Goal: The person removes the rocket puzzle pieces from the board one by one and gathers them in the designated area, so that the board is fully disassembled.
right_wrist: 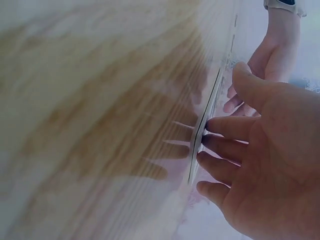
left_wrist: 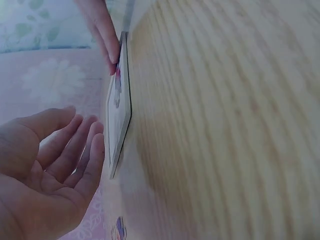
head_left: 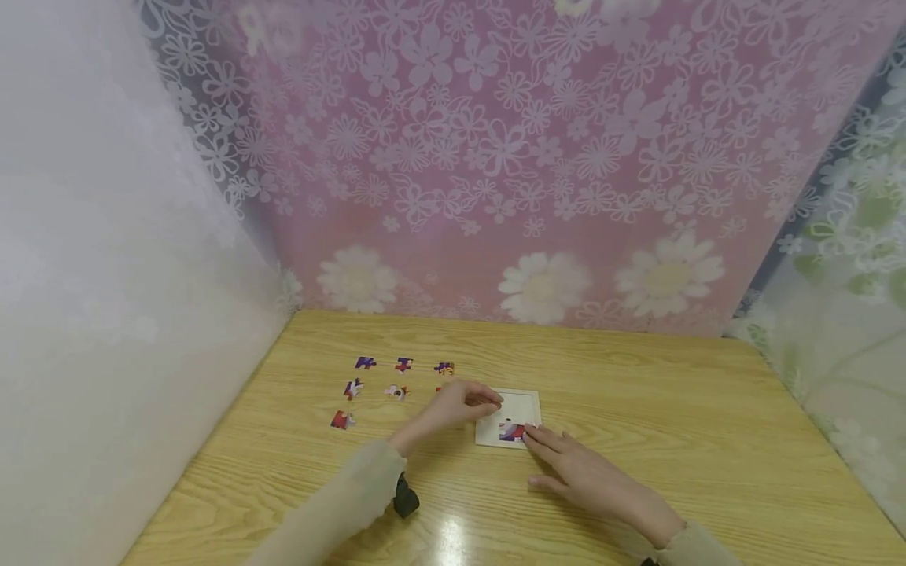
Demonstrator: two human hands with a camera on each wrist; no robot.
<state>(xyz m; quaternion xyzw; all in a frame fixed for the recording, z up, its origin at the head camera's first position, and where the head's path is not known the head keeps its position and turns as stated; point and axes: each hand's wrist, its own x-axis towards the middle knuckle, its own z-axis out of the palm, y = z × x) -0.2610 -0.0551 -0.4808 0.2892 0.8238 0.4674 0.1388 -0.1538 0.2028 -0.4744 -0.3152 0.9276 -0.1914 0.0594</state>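
A white square puzzle tray (head_left: 520,405) lies on the table, with purple, red and white jigsaw pieces (head_left: 511,431) set along its lower edge. My left hand (head_left: 455,403) hovers at the tray's left side. Its fingers are loosely bent, and the left wrist view shows nothing between thumb and fingers. From the right, my right hand (head_left: 593,476) reaches over the lower right corner, its outstretched fingertips resting on the pieces and the rim there. The right wrist view shows these fingers (right_wrist: 225,150) spread along the tray's edge.
Several loose jigsaw pieces (head_left: 398,391) lie in rough rows left of the tray, one partly hidden behind my left hand. The wooden table (head_left: 672,401) meets a pink flowered curtain (head_left: 453,259) at the back. Pale curtains hang along both sides.
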